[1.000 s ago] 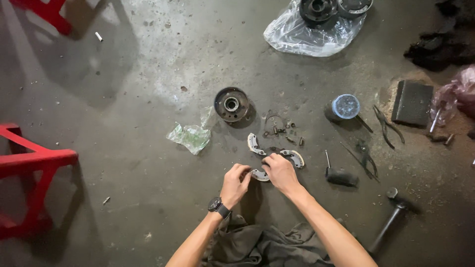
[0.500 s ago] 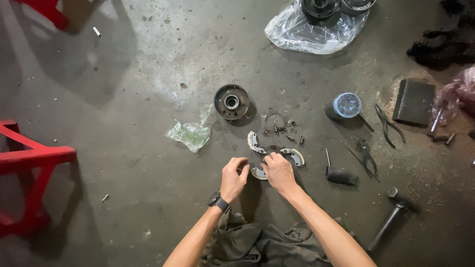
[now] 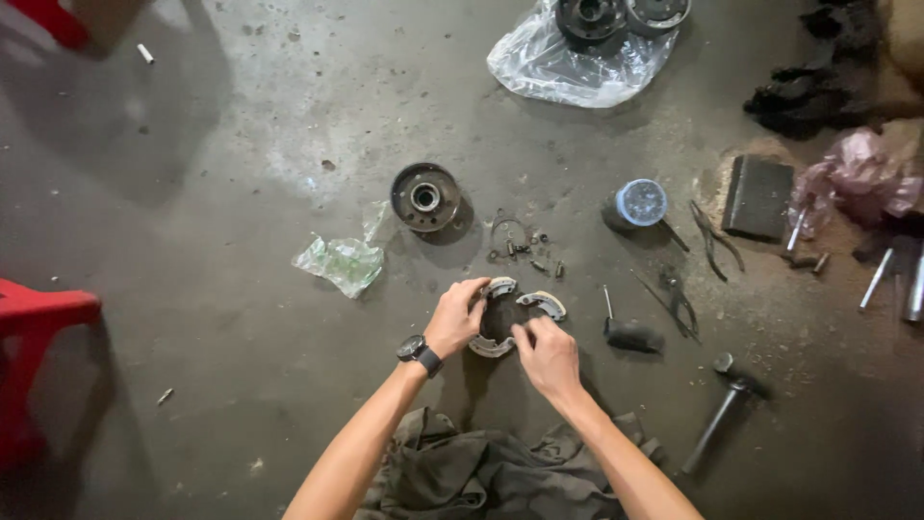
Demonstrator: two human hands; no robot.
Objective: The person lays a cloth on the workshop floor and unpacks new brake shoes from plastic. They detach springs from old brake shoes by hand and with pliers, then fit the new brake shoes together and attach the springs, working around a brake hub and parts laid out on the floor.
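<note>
In the head view, the person sits over a stained concrete floor, and both hands meet at a set of curved metal brake shoes that lie flat on the floor just in front of a dark cloth. The left hand, with a black watch at the wrist, has its grip closed narrow around the left shoe, fingers curled over its outer edge. The right hand presses fingertips on the lower middle of the set; whether it pinches something small or only pushes I cannot tell. The shoes together form a broken ring, so there is no single pointing end; the upper right shoe runs with its long axis roughly left to right and its arc bulges away from the person. I judge that the main risk is a slip: if a spring between the shoes is under tension, a shoe could jump out of the fingers and scatter toward the small loose parts lying just beyond. Farther away stand a round hub, a crumpled clear bag, a blue-lidded jar, pliers, a hammer and a red stool.
</note>
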